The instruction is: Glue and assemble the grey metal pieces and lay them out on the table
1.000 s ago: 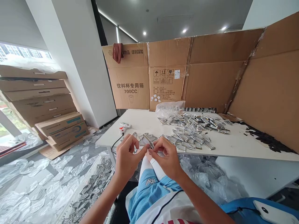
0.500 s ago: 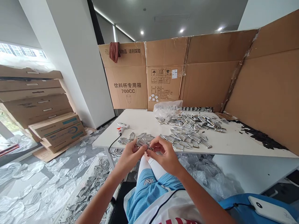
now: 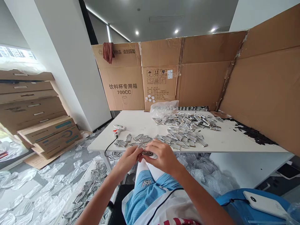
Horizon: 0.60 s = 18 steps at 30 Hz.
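Just over the front edge of the white table [image 3: 105,134], my two hands meet around a small silvery metal piece [image 3: 147,153]. My left hand [image 3: 130,157] pinches its left end, and my right hand [image 3: 161,154] has thumb and fingers closed on its right side. Fingers hide most of the piece. Beyond them lie similar metal pieces [image 3: 187,136], spread along the front and heaped further back. A white glue gun [image 3: 119,129] with a black cord rests at the table's left.
Cardboard panels [image 3: 160,84] stand behind and right of the table. Black pieces [image 3: 255,134] lie at its right. Stacked boxes [image 3: 58,137] and plastic wrappers cover the left floor. A phone [image 3: 264,204] lies on a blue surface at lower right.
My right hand's fingers have closed in over the metal piece, which is now more hidden. The whole view has shifted, so the surroundings appear further left.
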{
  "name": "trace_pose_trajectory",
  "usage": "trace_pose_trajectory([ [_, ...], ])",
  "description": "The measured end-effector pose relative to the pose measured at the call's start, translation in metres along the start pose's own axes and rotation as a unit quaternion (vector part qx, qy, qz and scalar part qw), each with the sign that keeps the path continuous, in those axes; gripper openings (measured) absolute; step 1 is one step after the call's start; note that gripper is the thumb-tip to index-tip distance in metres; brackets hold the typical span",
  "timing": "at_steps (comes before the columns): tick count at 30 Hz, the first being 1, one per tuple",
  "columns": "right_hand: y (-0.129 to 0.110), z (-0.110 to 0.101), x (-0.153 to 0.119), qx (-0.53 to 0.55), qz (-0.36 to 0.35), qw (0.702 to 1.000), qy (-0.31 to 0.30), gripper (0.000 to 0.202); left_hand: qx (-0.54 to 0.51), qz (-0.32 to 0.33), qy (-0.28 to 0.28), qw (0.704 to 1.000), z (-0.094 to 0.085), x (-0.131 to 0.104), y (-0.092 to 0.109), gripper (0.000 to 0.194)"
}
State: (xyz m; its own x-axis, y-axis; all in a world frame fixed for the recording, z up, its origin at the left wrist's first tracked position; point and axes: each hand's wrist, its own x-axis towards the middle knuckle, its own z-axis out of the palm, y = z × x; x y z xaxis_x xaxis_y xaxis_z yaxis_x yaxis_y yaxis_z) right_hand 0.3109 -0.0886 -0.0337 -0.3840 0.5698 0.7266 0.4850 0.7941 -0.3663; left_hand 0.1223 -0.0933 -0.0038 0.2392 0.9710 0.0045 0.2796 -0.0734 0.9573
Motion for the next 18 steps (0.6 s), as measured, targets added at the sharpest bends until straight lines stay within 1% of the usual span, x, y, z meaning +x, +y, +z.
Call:
trace_pose_trajectory([
  [2,0.011,-0.006,0.001,-0.009,0.009,1.000,0.016,0.004,0.018,0.013,-0.003,1.000,-0.002,0.004,-0.005,0.050],
  [4,0.031,-0.019,0.000,-0.029,0.036,0.998,0.048,0.008,0.017,0.019,0.017,1.000,-0.007,0.009,-0.011,0.045],
  [6,0.062,-0.040,-0.008,-0.057,0.082,0.991,0.086,0.013,-0.010,0.009,0.048,0.999,-0.014,0.015,-0.017,0.040],
  [8,0.100,-0.066,-0.025,-0.083,0.154,0.974,0.141,0.021,-0.057,-0.008,0.073,0.996,-0.021,0.020,-0.021,0.038],
  [10,0.138,-0.091,-0.048,-0.101,0.251,0.943,0.193,0.030,-0.110,-0.028,0.091,0.989,-0.028,0.024,-0.022,0.037],
  [12,0.172,-0.110,-0.074,-0.140,0.352,0.888,0.262,0.035,-0.166,-0.036,0.112,0.979,-0.032,0.027,-0.022,0.036],
  [13,0.187,-0.116,-0.087,-0.164,0.388,0.860,0.287,0.038,-0.194,-0.037,0.124,0.973,-0.034,0.028,-0.022,0.037],
  [15,0.209,-0.122,-0.107,-0.205,0.432,0.823,0.306,0.042,-0.244,-0.035,0.141,0.959,-0.037,0.030,-0.020,0.039],
  [16,0.217,-0.122,-0.115,-0.224,0.443,0.814,0.301,0.044,-0.261,-0.033,0.146,0.954,-0.038,0.030,-0.018,0.039],
  [18,0.228,-0.120,-0.123,-0.250,0.452,0.809,0.281,0.047,-0.272,-0.029,0.146,0.951,-0.042,0.028,-0.014,0.039],
])
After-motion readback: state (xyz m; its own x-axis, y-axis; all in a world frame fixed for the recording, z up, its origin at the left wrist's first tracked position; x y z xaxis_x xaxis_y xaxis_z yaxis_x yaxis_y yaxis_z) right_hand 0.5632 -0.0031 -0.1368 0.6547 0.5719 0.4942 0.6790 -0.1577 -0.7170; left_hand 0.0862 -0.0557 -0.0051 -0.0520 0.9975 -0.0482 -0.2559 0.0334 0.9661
